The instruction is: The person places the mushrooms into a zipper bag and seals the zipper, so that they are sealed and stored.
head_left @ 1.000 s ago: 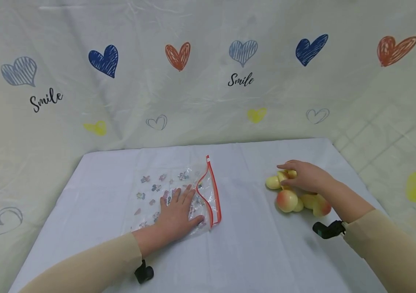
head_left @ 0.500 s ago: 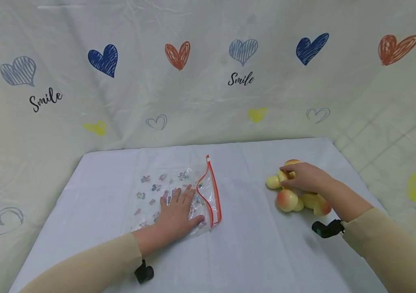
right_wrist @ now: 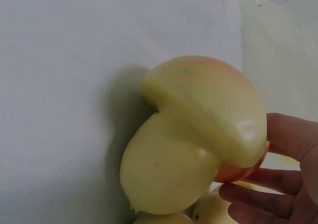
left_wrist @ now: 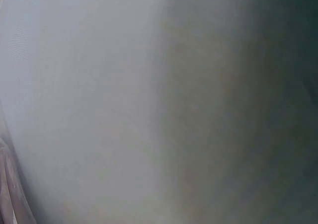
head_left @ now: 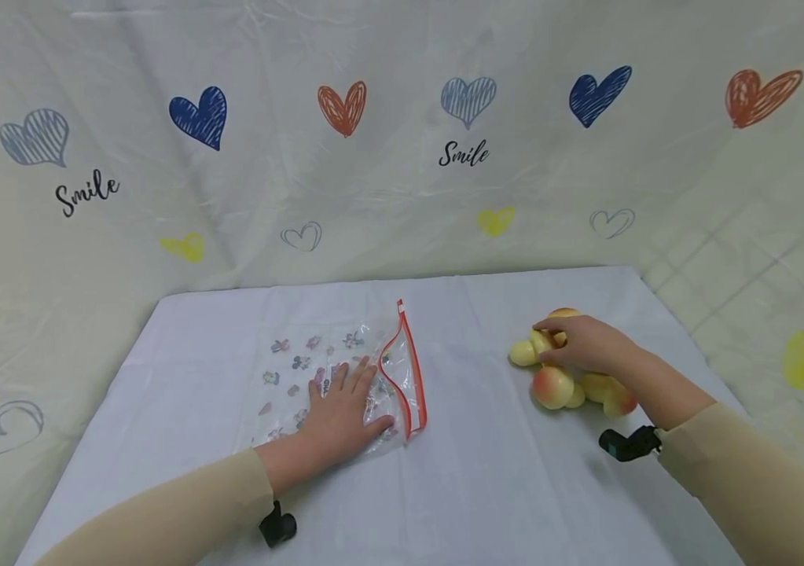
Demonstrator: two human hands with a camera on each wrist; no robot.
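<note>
My left hand (head_left: pixel 341 413) lies flat, fingers spread, on a clear zip bag (head_left: pixel 277 393) with a small colourful print and a red zip edge. That bag's mouth gapes a little, toward the right. At the right my right hand (head_left: pixel 592 346) grips a pale yellow toy mushroom (head_left: pixel 523 353) with thumb and fingertips, low at the table. Closer to me lie further toy mushrooms (head_left: pixel 552 387) with reddish caps, touching one another. One big mushroom (right_wrist: pixel 198 110) fills the right wrist view's middle, partly covering the fingers and a red cap behind. The left wrist view is too blurred to read.
A white cloth (head_left: pixel 472 472) covers the table, which ends at the back against a pale curtain (head_left: pixel 402 196) printed with hearts and "Smile". Small black cameras (head_left: pixel 277 525) hang at both wrists.
My right hand's fingers have closed in on the mushroom, which has shifted slightly left. The left hand and the bag have stayed in place.
</note>
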